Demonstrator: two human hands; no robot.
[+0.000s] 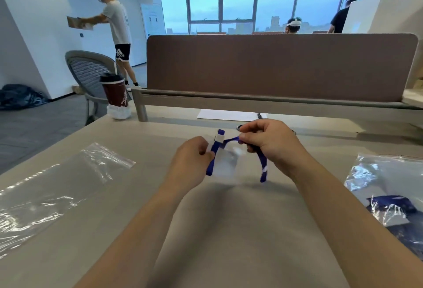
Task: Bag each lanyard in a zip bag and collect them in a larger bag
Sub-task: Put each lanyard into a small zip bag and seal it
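**While a blue lanyard (214,150) is held over the mid-bench (229,230)**

Where the bench nears its left edge, a clear zip bag (57,187) lies flat. The left hand (194,157) pinches the lanyard against a small zip bag (226,166). The right hand (267,143) grips the strap's other end. At the right edge lies a larger bag (389,184) holding blue lanyards.

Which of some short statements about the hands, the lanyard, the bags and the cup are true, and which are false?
1. Both hands hold the blue lanyard. True: the left hand and the right hand pinch it.
2. The lanyard lies flat on the desk. False: it is held up above it.
3. The clear bag on the right contains blue items. True.
4. The coffee cup stands beside the right hand. False: it stands at the desk's far left corner.
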